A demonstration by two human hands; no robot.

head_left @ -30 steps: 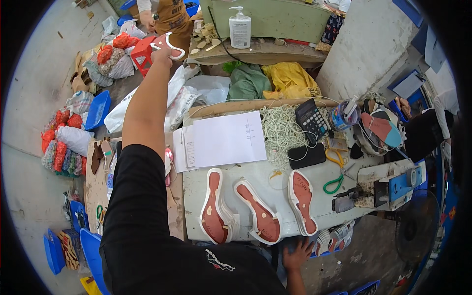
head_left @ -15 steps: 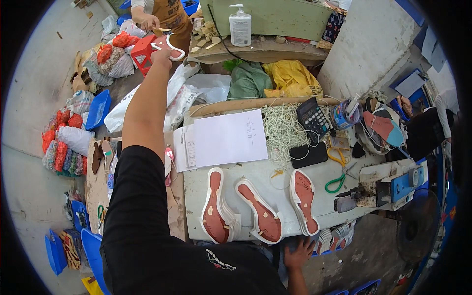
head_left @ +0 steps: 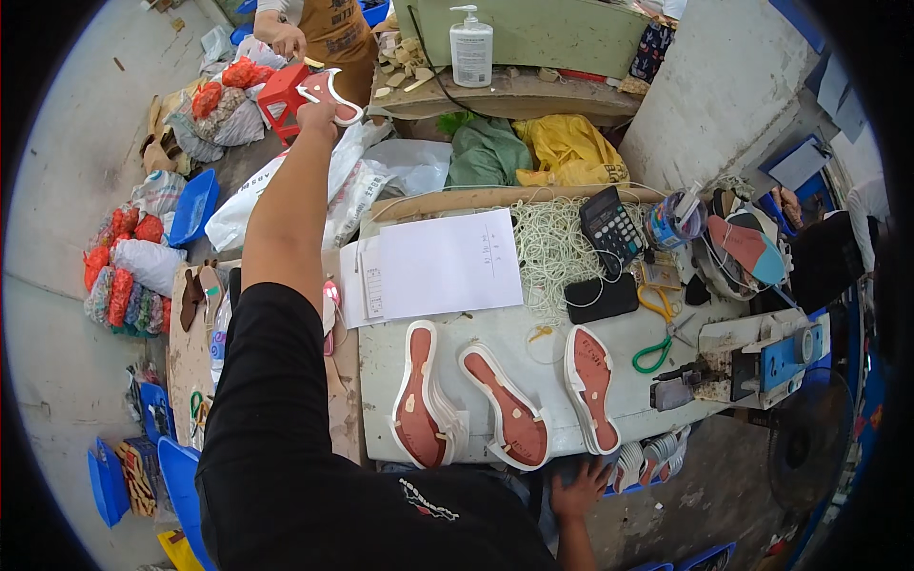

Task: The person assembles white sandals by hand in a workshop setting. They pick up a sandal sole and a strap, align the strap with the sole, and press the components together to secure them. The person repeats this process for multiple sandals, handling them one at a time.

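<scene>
My left arm stretches far forward, and my left hand (head_left: 317,118) is closed around a sole piece (head_left: 329,93), red-brown with a white rim. Across from it is a co-worker's hand (head_left: 284,40), with a small tan piece (head_left: 314,63) between that hand and the sole piece. My right hand (head_left: 577,491) rests low by the table's front edge with fingers spread, holding nothing. On the table lie similar red-brown, white-rimmed sole pieces: a stack on the left (head_left: 419,395), one group in the middle (head_left: 506,407) and another on the right (head_left: 590,390).
White paper sheets (head_left: 443,266), tangled cord (head_left: 543,247), a calculator (head_left: 609,228), a black phone-like slab (head_left: 602,298) and green-and-orange scissors (head_left: 657,352) lie on the table. A blue-and-grey machine (head_left: 752,362) stands right. Sacks (head_left: 486,157) and a red stool (head_left: 281,100) are beyond.
The whole view has shifted slightly. The co-worker's fingers now sit a little farther from the tan piece. My left hand keeps its hold on the sole piece, and my right hand stays put.
</scene>
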